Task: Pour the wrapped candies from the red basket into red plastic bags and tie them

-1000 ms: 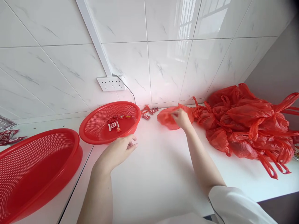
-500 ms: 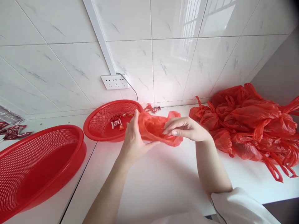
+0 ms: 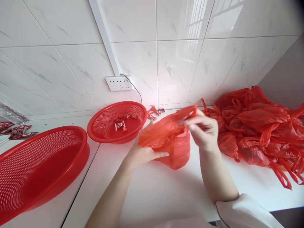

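A thin red plastic bag (image 3: 175, 148) hangs between my two hands over the white table, its lower part bulging. My left hand (image 3: 144, 155) holds it from the left, fingers partly hidden behind the plastic and thumb across its front. Pinched between the fingertips of my right hand (image 3: 204, 129) is the bag's upper edge. Behind my left hand, a round red mesh basket (image 3: 106, 133) contains several small wrapped packets (image 3: 120, 125). Whatever is inside the bag cannot be made out.
At the left stands a larger red basket (image 3: 47, 171); red packets (image 3: 20, 131) lie behind it. Filled red bags (image 3: 258, 126) are heaped at the right. Small packets (image 3: 160, 111) lie by the tiled wall, below a socket strip (image 3: 118, 83) with a cable.
My right hand has come out of the bag's mouth and pulled its edge up to the right. The bag now hangs lower and fuller, and another small packet shows near the wall.
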### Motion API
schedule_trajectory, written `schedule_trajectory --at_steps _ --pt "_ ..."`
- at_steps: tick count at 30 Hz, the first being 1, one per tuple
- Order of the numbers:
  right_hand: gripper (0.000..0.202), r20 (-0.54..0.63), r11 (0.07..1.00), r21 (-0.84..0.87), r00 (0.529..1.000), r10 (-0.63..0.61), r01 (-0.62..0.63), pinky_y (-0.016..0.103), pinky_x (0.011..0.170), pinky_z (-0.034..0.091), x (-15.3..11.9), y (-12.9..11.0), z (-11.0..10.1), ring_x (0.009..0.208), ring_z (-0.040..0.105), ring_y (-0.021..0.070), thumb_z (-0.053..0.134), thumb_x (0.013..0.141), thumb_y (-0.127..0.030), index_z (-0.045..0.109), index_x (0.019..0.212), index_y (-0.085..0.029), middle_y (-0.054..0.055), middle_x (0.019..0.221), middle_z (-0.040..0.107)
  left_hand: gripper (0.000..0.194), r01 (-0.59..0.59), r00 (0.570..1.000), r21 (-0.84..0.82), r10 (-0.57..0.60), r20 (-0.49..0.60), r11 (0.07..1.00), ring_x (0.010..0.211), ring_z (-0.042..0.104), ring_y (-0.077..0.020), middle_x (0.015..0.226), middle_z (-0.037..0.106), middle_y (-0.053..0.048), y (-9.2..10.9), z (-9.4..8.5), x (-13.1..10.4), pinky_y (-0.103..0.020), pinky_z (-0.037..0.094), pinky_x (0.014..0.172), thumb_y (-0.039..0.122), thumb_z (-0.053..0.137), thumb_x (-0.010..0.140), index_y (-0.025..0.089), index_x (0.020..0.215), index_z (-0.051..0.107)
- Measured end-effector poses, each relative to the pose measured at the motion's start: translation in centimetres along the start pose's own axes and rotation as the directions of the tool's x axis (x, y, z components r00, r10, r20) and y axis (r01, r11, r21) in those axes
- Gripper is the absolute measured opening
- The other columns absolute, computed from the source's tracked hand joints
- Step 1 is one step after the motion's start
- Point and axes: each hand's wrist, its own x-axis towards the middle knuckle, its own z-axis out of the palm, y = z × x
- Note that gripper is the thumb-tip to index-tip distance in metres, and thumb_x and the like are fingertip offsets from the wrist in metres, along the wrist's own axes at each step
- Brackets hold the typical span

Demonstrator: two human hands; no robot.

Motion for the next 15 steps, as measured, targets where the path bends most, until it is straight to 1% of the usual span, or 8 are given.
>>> schedule_trajectory --at_steps 3,6,8,10,11,13,14,15 --pt "0.022 0.326 0.992 -0.126 0.943 0.067 -0.026 0.043 0.088 0.056 -0.5 -0.7 1.7 0.112 0.06 0.0257 0.06 0.089 -0.029 0.071 0.108 -0.033 0.005 0.119 0.063 0.061 -0.015 0.964 -0.233 -0.048 -0.261 0.972 0.138 0.039 -0.0263 0.142 0.05 -0.004 0.9 -0.2 0.1 -0.043 0.04 0.11 0.055 0.055 0.085 0.031 0.139 0.044" --pt "0.045 0.179 0.893 -0.447 0.972 0.152 -0.057 0.052 0.094 0.051 -1.0 -0.6 3.9 0.133 0.041 0.0326 0.055 0.091 -0.026 0.052 0.135 -0.035 0.007 0.15 0.035 0.061 0.054 0.803 -0.463 -0.315 -0.506 0.884 0.136 0.042 -0.0259 0.15 0.042 -0.005 0.5 -0.8 0.5 -0.042 0.044 0.107 0.057 0.04 0.092 0.027 0.145 0.036" --pt "0.046 0.097 0.827 -0.56 0.987 0.125 -0.049 0.053 0.094 0.05 -1.4 -0.5 5.0 0.133 0.041 0.0332 0.052 0.092 -0.022 0.05 0.136 -0.033 0.01 0.151 0.032 0.064 0.067 0.709 -0.592 -0.456 -0.538 0.803 0.134 0.045 -0.0262 0.152 0.039 -0.004 -0.2 -1.5 0.9 -0.042 0.049 0.103 0.058 0.036 0.093 0.029 0.149 0.028" --pt "0.037 0.28 0.85 -0.524 0.954 0.108 0.058 0.047 0.092 0.051 -1.7 -0.5 5.6 0.12 0.052 0.0288 0.053 0.091 -0.021 0.059 0.127 -0.031 0.012 0.139 0.047 0.064 -0.019 0.666 -0.68 -0.498 -0.556 0.733 0.135 0.044 -0.0258 0.152 0.038 -0.002 -0.9 -2.5 1.2 -0.042 0.049 0.103 0.056 0.033 0.094 0.029 0.151 0.025" --pt "0.031 0.452 0.883 -0.456 0.883 0.126 0.108 0.043 0.089 0.052 -2.0 -0.4 5.7 0.111 0.058 0.0253 0.054 0.091 -0.022 0.063 0.12 -0.03 0.01 0.128 0.056 0.063 -0.084 0.659 -0.715 -0.499 -0.562 0.695 0.136 0.042 -0.0252 0.153 0.037 -0.002 -1.3 -2.9 1.3 -0.041 0.048 0.104 0.054 0.033 0.094 0.028 0.151 0.025" --pt "0.021 0.768 0.93 -0.352 0.6 0.223 0.105 0.032 0.077 0.054 -2.5 0.1 5.9 0.093 0.064 0.0197 0.06 0.087 -0.027 0.07 0.105 -0.029 0.005 0.105 0.067 0.061 -0.206 0.661 -0.778 -0.501 -0.558 0.594 0.137 0.041 -0.024 0.153 0.037 -0.004 -1.6 -3.8 1.4 -0.038 0.047 0.106 0.051 0.03 0.096 0.023 0.15 0.027" --pt "0.018 0.833 0.918 -0.39 0.451 0.321 0.067 0.028 0.068 0.053 -2.7 0.6 5.9 0.084 0.065 0.0182 0.067 0.081 -0.03 0.072 0.098 -0.029 0.002 0.096 0.069 0.061 -0.252 0.66 -0.801 -0.508 -0.553 0.543 0.136 0.042 -0.0234 0.153 0.038 -0.005 -1.7 -4.1 1.4 -0.036 0.047 0.105 0.051 0.028 0.096 0.021 0.149 0.029" --pt "0.019 0.825 0.874 -0.485 0.352 0.443 0.036 0.026 0.06 0.051 -2.9 1.3 6.0 0.076 0.065 0.0174 0.074 0.073 -0.032 0.073 0.092 -0.028 0.0 0.088 0.069 0.06 -0.3 0.646 -0.814 -0.521 -0.557 0.498 0.135 0.043 -0.023 0.152 0.04 -0.006 -1.7 -4.4 1.4 -0.035 0.047 0.104 0.051 0.026 0.097 0.021 0.148 0.032"
